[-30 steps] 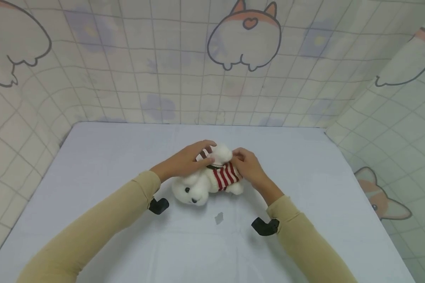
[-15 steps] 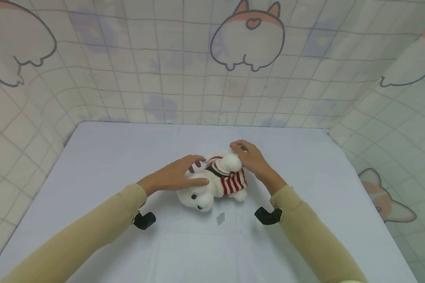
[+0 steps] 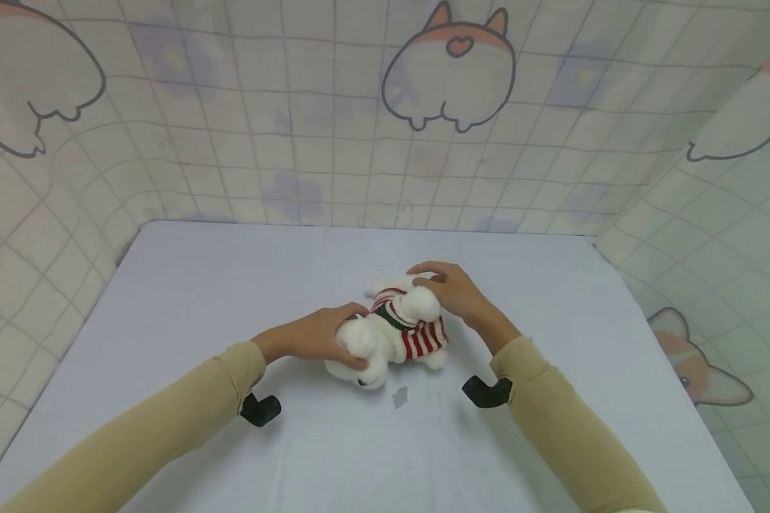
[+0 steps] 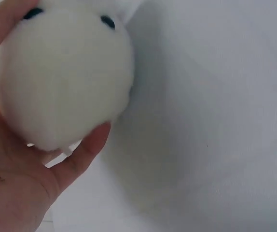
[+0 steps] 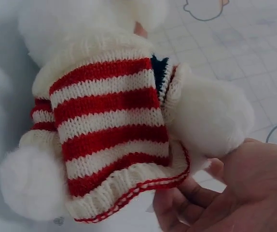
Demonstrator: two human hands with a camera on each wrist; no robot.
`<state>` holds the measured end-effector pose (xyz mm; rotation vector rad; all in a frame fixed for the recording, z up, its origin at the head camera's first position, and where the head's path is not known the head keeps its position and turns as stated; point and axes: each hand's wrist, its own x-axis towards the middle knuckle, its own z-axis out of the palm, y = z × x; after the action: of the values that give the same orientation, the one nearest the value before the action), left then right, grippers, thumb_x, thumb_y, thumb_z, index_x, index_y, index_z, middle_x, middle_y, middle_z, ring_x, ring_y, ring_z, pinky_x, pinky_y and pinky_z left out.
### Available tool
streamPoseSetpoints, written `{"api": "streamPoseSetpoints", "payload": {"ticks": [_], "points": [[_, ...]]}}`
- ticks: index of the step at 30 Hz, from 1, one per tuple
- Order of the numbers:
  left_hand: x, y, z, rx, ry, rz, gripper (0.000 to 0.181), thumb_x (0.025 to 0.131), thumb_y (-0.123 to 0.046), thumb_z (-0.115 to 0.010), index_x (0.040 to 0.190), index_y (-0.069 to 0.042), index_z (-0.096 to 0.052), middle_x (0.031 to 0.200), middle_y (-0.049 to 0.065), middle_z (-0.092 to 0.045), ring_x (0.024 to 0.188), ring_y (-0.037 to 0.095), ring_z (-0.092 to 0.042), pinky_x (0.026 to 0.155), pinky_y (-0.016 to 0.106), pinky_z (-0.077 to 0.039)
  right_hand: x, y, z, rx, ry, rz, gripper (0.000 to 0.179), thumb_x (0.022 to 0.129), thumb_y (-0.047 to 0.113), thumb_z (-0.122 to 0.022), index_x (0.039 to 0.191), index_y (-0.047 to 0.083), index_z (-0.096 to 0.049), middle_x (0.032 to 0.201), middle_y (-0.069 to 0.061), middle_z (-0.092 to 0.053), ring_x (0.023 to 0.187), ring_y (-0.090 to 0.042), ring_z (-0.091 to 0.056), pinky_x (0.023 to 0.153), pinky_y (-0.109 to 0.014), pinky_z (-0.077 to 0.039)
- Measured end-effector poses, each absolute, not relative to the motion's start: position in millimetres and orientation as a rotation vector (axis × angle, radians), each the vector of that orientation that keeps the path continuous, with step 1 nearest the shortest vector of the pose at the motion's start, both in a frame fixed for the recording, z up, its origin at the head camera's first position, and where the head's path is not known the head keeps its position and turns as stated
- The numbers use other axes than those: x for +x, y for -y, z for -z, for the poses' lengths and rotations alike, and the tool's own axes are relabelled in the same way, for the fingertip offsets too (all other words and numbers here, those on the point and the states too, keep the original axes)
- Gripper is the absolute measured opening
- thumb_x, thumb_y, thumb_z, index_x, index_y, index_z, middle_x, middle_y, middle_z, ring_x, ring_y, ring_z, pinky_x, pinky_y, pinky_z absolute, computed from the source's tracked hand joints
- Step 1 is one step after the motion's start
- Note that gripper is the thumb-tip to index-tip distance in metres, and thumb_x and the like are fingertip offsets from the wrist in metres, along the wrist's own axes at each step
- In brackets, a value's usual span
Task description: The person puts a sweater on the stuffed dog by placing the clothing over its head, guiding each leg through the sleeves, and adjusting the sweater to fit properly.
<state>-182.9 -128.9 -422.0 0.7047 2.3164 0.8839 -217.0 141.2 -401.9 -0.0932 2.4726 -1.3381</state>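
Observation:
A white plush dog in a red-and-white striped knit sweater lies on its side on the table. My left hand grips its head, thumb on one side and fingers on the other; the left wrist view shows the round white head and two dark eyes. At the toy's lower end, my right hand holds it near a fluffy white paw. In the right wrist view its fingers curl by the sweater's hem, partly hidden behind the toy.
A white cloth covers the table. A small grey patch shows on it in front of the toy. Grid-patterned curtains with cartoon corgis hang behind and at both sides.
My left hand drew back from the sweater and open over the head, then took hold of the head, turning the face downward. My right hand shifted slightly along the toy's lower end.

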Motion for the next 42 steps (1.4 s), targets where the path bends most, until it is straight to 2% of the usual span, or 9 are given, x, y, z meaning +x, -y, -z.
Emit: {"api": "streamPoseSetpoints", "payload": {"ticks": [4,7,13,17,22,29,34,38,42], "points": [[-189,132,420,0.812,-2.371,-0.896,0.088,0.069,-0.046,-0.083,0.14,-0.019,-0.04,0.133,0.003,-0.054,0.118,0.02,-0.053,0.1,0.046,-0.045,-212,-145,401,-0.175,-2.501,1.371,0.027,0.097,0.023,-0.055,0.122,0.023,-0.065,0.109,-0.011,-0.066,0.094,-0.021,-0.06,0.078,-0.031,-0.051],[-196,136,412,0.9,-2.468,-0.861,0.09,0.066,-0.038,-0.086,0.141,-0.016,-0.041,0.134,0.004,-0.054,0.12,0.022,-0.052,0.099,0.047,-0.045,-209,-148,399,-0.174,-2.479,1.436,0.032,0.097,0.021,-0.054,0.128,0.019,-0.056,0.104,-0.014,-0.066,0.092,-0.021,-0.06,0.079,-0.034,-0.053],[-207,140,380,1.064,-2.742,-0.599,0.088,0.059,-0.023,-0.089,0.137,-0.019,-0.048,0.129,0.002,-0.057,0.111,0.025,-0.048,0.089,0.048,-0.049,-207,-153,401,-0.118,-2.368,1.461,0.067,0.095,0.024,-0.057,0.152,0.023,-0.021,0.117,-0.018,-0.067,0.092,-0.025,-0.066,0.094,-0.047,-0.05],[-212,136,359,1.27,-2.884,-0.323,0.082,0.062,-0.009,-0.087,0.135,-0.019,-0.051,0.13,0.002,-0.055,0.116,0.028,-0.047,0.083,0.05,-0.049,-206,-157,408,-0.168,-2.323,1.4,0.078,0.095,0.024,-0.059,0.155,0.03,-0.01,0.122,-0.016,-0.066,0.096,-0.029,-0.068,0.1,-0.05,-0.046],[-214,126,343,1.516,-2.943,0.094,0.073,0.068,0.005,-0.08,0.131,-0.017,-0.052,0.134,0.003,-0.052,0.121,0.03,-0.045,0.089,0.05,-0.047,-202,-159,421,-0.179,-2.306,1.382,0.072,0.097,0.021,-0.058,0.155,0.024,-0.016,0.118,-0.013,-0.069,0.102,-0.024,-0.068,0.091,-0.04,-0.053],[-206,115,346,1.731,-2.9,0.355,0.062,0.075,-0.008,-0.078,0.131,-0.018,-0.052,0.149,0.003,-0.044,0.141,0.032,-0.035,0.111,0.053,-0.036,-196,-161,429,-0.14,-2.405,1.317,0.054,0.095,0.022,-0.06,0.144,0.007,-0.041,0.124,-0.016,-0.063,0.103,-0.023,-0.066,0.084,-0.034,-0.056],[-209,114,349,1.667,-2.941,-0.012,0.057,0.08,-0.015,-0.07,0.134,-0.017,-0.051,0.152,0.003,-0.039,0.146,0.031,-0.026,0.114,0.057,-0.028,-203,-167,426,0.002,-2.487,1.393,0.067,0.094,0.026,-0.063,0.151,0.014,-0.029,0.145,-0.011,-0.047,0.116,-0.028,-0.059,0.089,-0.037,-0.055],[-212,112,351,1.648,-3.026,-0.231,0.053,0.086,-0.022,-0.067,0.135,-0.013,-0.05,0.151,0.007,-0.041,0.144,0.031,-0.031,0.11,0.055,-0.035,-210,-166,421,-0.038,-2.569,1.391,0.074,0.094,0.026,-0.063,0.153,0.027,-0.021,0.157,-0.005,-0.031,0.128,-0.03,-0.051,0.098,-0.047,-0.05],[-213,108,355,1.575,-3.142,-0.329,0.054,0.089,-0.027,-0.066,0.137,-0.011,-0.047,0.15,0.012,-0.041,0.138,0.034,-0.038,0.104,0.053,-0.042,-220,-161,422,-0.166,-2.684,1.334,0.069,0.094,0.024,-0.063,0.152,0.03,-0.026,0.161,-0.002,-0.022,0.134,-0.033,-0.045,0.104,-0.053,-0.042]]}}
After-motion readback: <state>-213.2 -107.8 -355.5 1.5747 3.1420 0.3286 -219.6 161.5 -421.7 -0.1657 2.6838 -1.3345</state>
